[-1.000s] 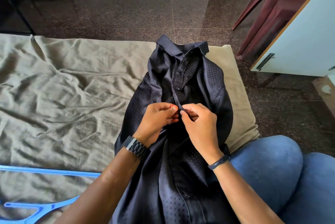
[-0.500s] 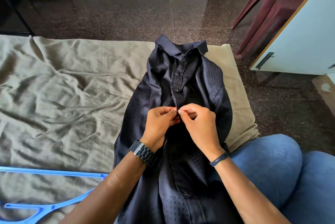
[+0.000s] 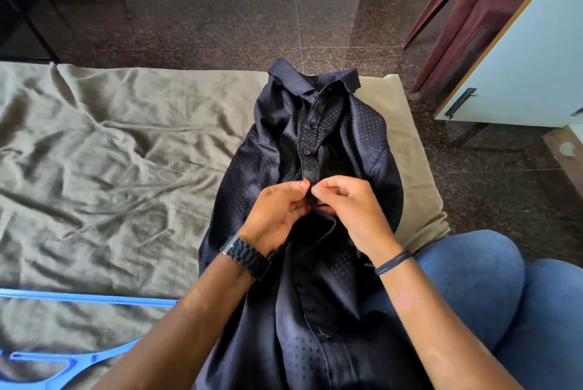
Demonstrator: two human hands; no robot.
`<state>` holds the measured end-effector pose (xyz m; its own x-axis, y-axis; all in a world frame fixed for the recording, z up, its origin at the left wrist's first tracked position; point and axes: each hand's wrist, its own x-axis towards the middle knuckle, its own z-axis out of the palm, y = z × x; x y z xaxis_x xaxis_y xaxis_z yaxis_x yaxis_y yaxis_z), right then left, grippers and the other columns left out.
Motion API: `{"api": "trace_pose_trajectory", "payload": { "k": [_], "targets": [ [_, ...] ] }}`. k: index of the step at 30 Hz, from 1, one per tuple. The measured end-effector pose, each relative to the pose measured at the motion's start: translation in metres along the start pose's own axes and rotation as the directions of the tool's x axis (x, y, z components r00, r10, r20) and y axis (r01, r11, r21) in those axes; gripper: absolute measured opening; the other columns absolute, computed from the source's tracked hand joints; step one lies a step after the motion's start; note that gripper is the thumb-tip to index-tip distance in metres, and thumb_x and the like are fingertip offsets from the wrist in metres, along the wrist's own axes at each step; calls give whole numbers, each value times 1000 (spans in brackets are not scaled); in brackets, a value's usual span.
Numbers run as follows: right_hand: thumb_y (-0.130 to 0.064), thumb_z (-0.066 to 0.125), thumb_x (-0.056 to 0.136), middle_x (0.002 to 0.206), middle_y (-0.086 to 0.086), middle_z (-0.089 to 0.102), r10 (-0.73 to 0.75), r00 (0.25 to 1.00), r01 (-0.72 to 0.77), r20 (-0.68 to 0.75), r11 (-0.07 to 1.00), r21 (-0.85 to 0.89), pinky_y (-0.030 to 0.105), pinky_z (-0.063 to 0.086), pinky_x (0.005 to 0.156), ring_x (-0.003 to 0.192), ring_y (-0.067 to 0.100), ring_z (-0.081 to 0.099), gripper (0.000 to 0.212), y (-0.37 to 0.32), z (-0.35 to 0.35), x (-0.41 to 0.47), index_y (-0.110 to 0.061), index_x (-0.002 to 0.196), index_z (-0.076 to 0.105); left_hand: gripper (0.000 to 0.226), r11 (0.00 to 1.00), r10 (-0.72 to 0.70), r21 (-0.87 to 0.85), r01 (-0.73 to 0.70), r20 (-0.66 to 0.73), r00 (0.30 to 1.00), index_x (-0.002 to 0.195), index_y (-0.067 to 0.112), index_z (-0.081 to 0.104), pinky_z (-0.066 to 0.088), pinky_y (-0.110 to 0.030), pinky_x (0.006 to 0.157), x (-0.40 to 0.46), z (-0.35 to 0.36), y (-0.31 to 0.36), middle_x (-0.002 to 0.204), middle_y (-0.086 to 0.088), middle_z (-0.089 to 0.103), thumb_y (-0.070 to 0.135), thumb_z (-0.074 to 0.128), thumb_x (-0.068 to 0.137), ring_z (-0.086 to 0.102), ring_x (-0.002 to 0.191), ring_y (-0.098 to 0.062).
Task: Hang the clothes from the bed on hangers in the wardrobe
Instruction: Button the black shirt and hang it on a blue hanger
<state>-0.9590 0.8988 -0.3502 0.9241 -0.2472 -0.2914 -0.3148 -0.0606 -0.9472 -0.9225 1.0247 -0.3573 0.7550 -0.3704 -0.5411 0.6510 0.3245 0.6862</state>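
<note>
A dark navy dotted shirt (image 3: 362, 137) lies face up on the bed, collar at the far end, its lower part running down over my lap. My left hand (image 3: 274, 213) and my right hand (image 3: 347, 209) meet at the button placket in the middle of the shirt. Each pinches the placket fabric between thumb and fingertips, the fingertips almost touching. The two buttons above my hands are fastened. A blue plastic hanger (image 3: 63, 358) lies on the bed at the lower left, partly cut off by the frame edge and by my left forearm.
The bed carries a wrinkled olive sheet (image 3: 110, 168) that spreads to the left. A white wardrobe door (image 3: 520, 58) with a dark handle stands at the right, with a maroon plastic chair (image 3: 457, 11) behind it. Dark polished floor (image 3: 236, 20) lies beyond the bed.
Both hands have shifted slightly up the placket and stay pinched together on it. The shirt itself has not moved.
</note>
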Motion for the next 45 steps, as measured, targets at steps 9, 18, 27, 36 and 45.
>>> {"api": "trace_pose_trajectory", "payload": {
  "k": [9, 18, 27, 36, 45],
  "targets": [
    [-25, 63, 90, 75, 0, 61, -88, 990, 37, -107, 911, -410, 35, 51, 71, 73, 21, 61, 15, -1, -9, 10, -15, 101, 63, 4, 505, 247, 839, -203, 85, 965, 94, 13, 60, 51, -21, 54, 25, -28, 23, 71, -3, 58, 12, 62, 90, 57, 58, -7],
    [-25, 68, 83, 72, -5, 49, -120, 992, 117, 37, 786, -608, 34, 41, 68, 73, 19, 51, 37, 24, 15, -54, -21, 93, 33, 19, 228, 127, 949, -218, 193, 973, 101, 22, 61, 38, -12, 64, -22, -70, -4, 72, 8, 57, 32, 67, 86, 47, 59, 2],
    [-27, 64, 87, 69, -6, 56, -170, 985, 119, -27, 786, -607, 36, 47, 67, 73, 21, 59, 36, 38, 14, -54, -25, 111, 37, 42, 125, 354, 936, -330, 268, 896, 122, 21, 43, 42, -30, 69, -43, -45, -26, 70, 8, 47, 33, 64, 88, 49, 66, -14],
    [-50, 63, 84, 74, -3, 62, -93, 991, 10, -91, 753, -658, 35, 46, 67, 76, 22, 59, 33, 40, 18, -49, -21, 89, 48, 28, 224, 490, 935, -275, 136, 861, 92, 17, 42, 40, -24, 65, -48, -46, -31, 74, 8, 51, 21, 69, 84, 47, 63, -7],
    [-44, 65, 79, 58, -3, 60, 21, 998, -47, -53, 841, -539, 37, 55, 61, 62, 19, 64, 29, 35, 10, -49, -20, 66, 55, 40, -64, 184, 973, -222, 230, 956, 135, 34, 42, 46, -38, 87, -61, -60, -21, 94, -2, 63, 37, 49, 95, 60, 99, -24]
  ]
}}
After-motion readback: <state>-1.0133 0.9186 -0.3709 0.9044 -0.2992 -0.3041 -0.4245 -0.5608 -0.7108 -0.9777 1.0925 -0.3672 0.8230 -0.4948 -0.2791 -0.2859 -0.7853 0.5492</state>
